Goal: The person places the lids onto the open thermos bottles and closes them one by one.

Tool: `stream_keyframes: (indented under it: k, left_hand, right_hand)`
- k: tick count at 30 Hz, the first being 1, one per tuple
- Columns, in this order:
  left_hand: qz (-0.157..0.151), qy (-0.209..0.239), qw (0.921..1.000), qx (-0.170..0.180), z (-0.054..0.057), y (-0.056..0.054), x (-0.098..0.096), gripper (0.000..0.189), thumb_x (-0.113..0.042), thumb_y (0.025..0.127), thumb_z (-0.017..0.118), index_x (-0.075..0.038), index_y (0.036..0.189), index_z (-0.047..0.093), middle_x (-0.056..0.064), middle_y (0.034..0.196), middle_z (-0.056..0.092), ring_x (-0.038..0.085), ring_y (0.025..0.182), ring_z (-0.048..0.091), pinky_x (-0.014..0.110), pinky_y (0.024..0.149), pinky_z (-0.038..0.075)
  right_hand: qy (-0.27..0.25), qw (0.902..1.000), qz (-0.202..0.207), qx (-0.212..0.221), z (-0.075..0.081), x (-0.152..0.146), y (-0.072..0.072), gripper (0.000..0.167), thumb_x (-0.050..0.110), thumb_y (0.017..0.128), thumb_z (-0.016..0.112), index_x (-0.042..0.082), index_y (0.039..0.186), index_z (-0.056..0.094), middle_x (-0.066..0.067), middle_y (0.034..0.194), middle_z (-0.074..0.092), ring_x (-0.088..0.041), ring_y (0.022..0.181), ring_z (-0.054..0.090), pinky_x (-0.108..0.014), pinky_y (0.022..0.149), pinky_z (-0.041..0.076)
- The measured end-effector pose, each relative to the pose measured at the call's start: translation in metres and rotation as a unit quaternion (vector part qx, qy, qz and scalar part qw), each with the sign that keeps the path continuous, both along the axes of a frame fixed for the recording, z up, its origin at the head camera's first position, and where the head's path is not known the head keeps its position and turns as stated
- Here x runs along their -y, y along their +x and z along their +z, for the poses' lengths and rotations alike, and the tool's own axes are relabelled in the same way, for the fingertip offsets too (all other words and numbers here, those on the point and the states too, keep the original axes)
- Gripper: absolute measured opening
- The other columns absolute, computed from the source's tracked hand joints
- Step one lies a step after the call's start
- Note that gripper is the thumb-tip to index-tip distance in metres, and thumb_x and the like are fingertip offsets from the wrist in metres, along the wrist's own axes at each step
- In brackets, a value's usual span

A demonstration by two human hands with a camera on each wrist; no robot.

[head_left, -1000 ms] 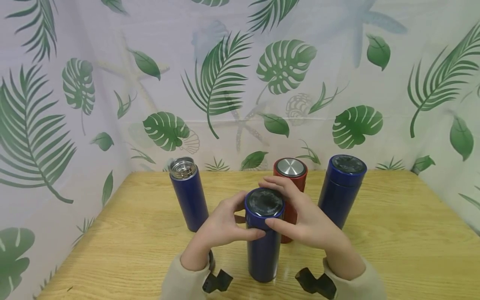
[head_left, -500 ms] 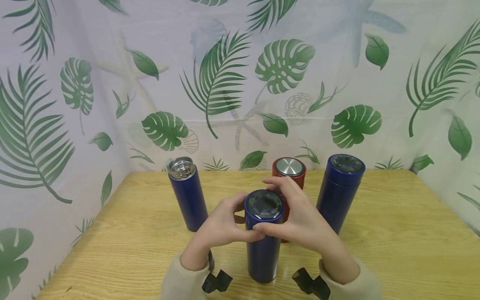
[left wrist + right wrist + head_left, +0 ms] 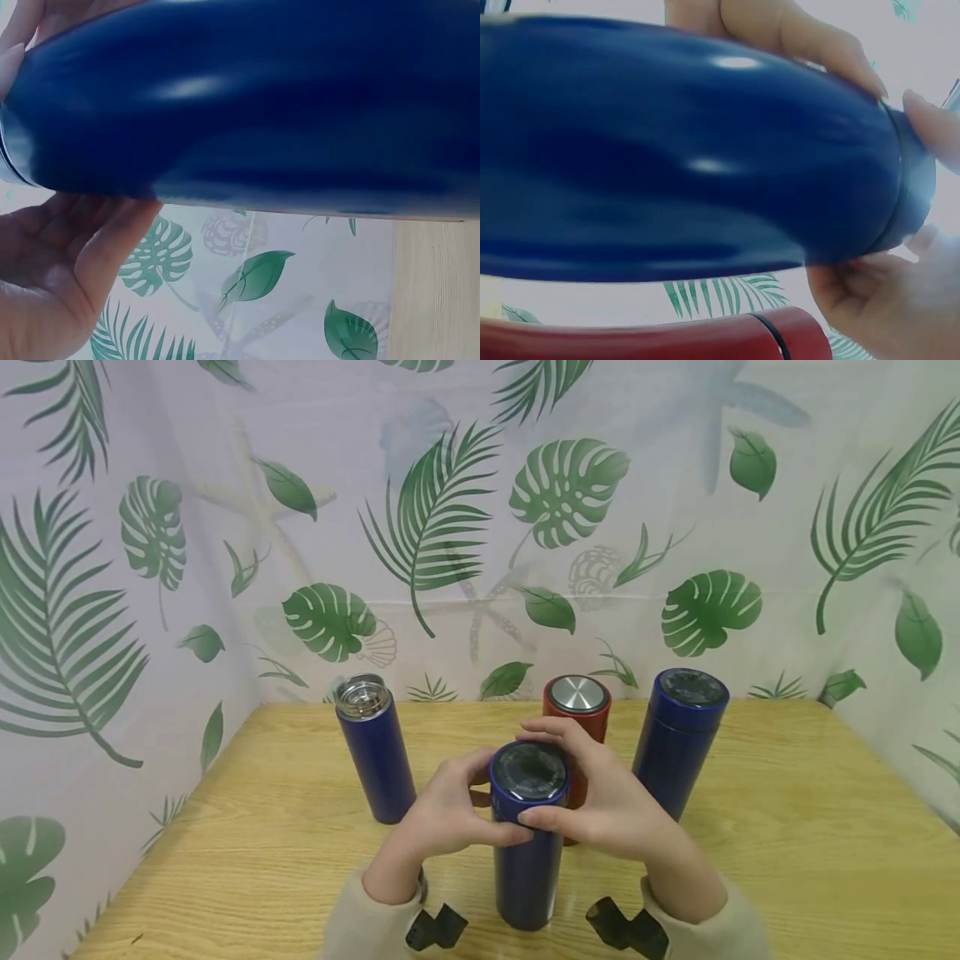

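Note:
A dark blue thermos flask (image 3: 527, 881) stands upright on the table, close in front of the person. Its lid (image 3: 530, 772) is on, with a glossy black disc on top. The left hand (image 3: 453, 806) grips the upper body of the flask, thumb across the front. Around the lid curl the thumb and fingers of the right hand (image 3: 611, 793), the thumb at its front edge. In the right wrist view a thin seam shows between body and lid (image 3: 916, 195). Some fingertips of both hands are hidden behind the flask.
Behind the right hand stands a red flask (image 3: 578, 714) with a silver top. Another blue flask (image 3: 678, 752), lidded, is at the right. An open-mouthed blue flask (image 3: 377, 760) stands at the left. A leaf-patterned cloth (image 3: 480, 527) hangs behind the wooden table (image 3: 225, 860).
The right hand has shifted around the lid, its thumb sliding left along the front and then slightly back. The left hand and the flask stay almost in place.

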State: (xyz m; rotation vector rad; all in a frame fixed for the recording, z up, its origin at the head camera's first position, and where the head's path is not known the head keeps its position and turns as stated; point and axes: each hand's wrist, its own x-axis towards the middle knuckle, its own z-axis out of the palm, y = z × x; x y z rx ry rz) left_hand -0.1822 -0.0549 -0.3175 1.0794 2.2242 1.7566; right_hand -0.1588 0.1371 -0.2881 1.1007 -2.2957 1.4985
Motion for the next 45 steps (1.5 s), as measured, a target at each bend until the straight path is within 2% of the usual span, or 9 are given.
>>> stream_keyframes:
  k: [5, 9, 12, 15, 18, 22, 30, 34, 45]
  left_hand:
    - [0.062, -0.009, 0.998, 0.009, 0.0, 0.003, -0.004, 0.055, -0.008, 0.065, 0.077, -0.007, 0.115, 0.054, 0.004, 0.105, 0.058, 0.014, 0.094, 0.057, 0.028, 0.073, 0.05]
    - [0.067, -0.017, 0.9976, 0.007, 0.0, 0.003, -0.003, 0.055, -0.009, 0.065, 0.077, -0.007, 0.115, 0.054, 0.004, 0.105, 0.058, 0.014, 0.094, 0.056, 0.027, 0.073, 0.049]
    - [0.037, -0.019, 0.9991, 0.012, 0.001, 0.002, -0.001, 0.057, -0.01, 0.068, 0.076, -0.009, 0.119, 0.051, 0.003, 0.109, 0.056, 0.014, 0.098, 0.055, 0.028, 0.075, 0.049]
    - [0.008, -0.018, 0.9994, 0.028, 0.003, 0.001, 0.002, 0.06, -0.008, 0.069, 0.075, -0.01, 0.123, 0.048, 0.002, 0.113, 0.054, 0.015, 0.103, 0.052, 0.029, 0.078, 0.048]
    - [-0.001, -0.015, 0.9993, 0.033, 0.003, 0.0, 0.003, 0.062, -0.006, 0.069, 0.075, -0.008, 0.124, 0.047, 0.004, 0.114, 0.055, 0.016, 0.104, 0.052, 0.03, 0.079, 0.048]
    - [0.013, -0.012, 0.9995, 0.026, 0.003, 0.001, 0.001, 0.06, -0.006, 0.066, 0.077, -0.005, 0.12, 0.05, 0.007, 0.109, 0.057, 0.016, 0.098, 0.055, 0.03, 0.077, 0.048]
    - [0.049, -0.013, 0.9986, 0.017, 0.002, 0.003, 0.0, 0.055, -0.007, 0.063, 0.079, -0.005, 0.112, 0.055, 0.005, 0.103, 0.059, 0.016, 0.09, 0.059, 0.028, 0.075, 0.049]
    - [0.079, -0.015, 0.9967, 0.012, 0.003, 0.005, -0.002, 0.052, -0.008, 0.062, 0.079, -0.006, 0.108, 0.057, 0.004, 0.099, 0.06, 0.014, 0.088, 0.059, 0.026, 0.073, 0.049]
    - [0.167, -0.029, 0.9855, 0.003, 0.004, 0.013, -0.011, 0.053, -0.013, 0.06, 0.081, -0.008, 0.107, 0.057, 0.001, 0.093, 0.062, 0.012, 0.087, 0.058, 0.023, 0.069, 0.05]
  right_hand:
    - [0.019, 0.9922, -0.123, 0.0, -0.002, 0.012, 0.003, 0.065, 0.021, 0.063, 0.081, 0.008, 0.116, 0.047, -0.003, 0.11, 0.05, -0.013, 0.092, 0.052, -0.032, 0.076, 0.046]
    - [0.038, 0.9889, -0.143, -0.011, -0.003, 0.015, 0.003, 0.067, 0.024, 0.062, 0.081, 0.008, 0.117, 0.047, -0.004, 0.109, 0.047, -0.015, 0.092, 0.049, -0.036, 0.077, 0.045]
    - [0.042, 0.9943, -0.098, -0.01, -0.002, 0.01, 0.0, 0.066, 0.02, 0.068, 0.077, 0.007, 0.123, 0.042, -0.007, 0.116, 0.046, -0.017, 0.099, 0.05, -0.037, 0.08, 0.044]
    - [0.024, 0.9995, -0.02, 0.005, -0.003, 0.004, -0.003, 0.062, 0.01, 0.076, 0.068, 0.006, 0.128, 0.035, -0.01, 0.124, 0.044, -0.019, 0.107, 0.048, -0.035, 0.085, 0.043]
    - [-0.015, 0.9978, 0.053, 0.038, -0.003, -0.002, -0.005, 0.059, -0.001, 0.08, 0.061, 0.003, 0.13, 0.031, -0.014, 0.128, 0.04, -0.021, 0.11, 0.047, -0.033, 0.087, 0.042]
    - [-0.039, 0.9951, 0.069, 0.06, -0.002, -0.002, -0.004, 0.06, -0.002, 0.078, 0.063, 0.001, 0.129, 0.031, -0.016, 0.126, 0.042, -0.021, 0.108, 0.049, -0.031, 0.085, 0.043]
    - [-0.014, 0.9964, -0.063, 0.056, 0.0, 0.01, 0.003, 0.06, 0.01, 0.068, 0.077, 0.004, 0.118, 0.043, -0.007, 0.112, 0.051, -0.016, 0.092, 0.056, -0.03, 0.075, 0.048]
    - [0.003, 0.9929, -0.117, 0.024, -0.002, 0.014, 0.005, 0.056, 0.016, 0.066, 0.078, 0.007, 0.112, 0.047, -0.004, 0.108, 0.049, -0.014, 0.089, 0.053, -0.03, 0.073, 0.048]
    - [0.015, 0.9782, -0.207, -0.007, -0.005, 0.024, 0.007, 0.052, 0.02, 0.062, 0.081, 0.007, 0.103, 0.051, -0.003, 0.098, 0.046, -0.014, 0.085, 0.044, -0.032, 0.07, 0.044]
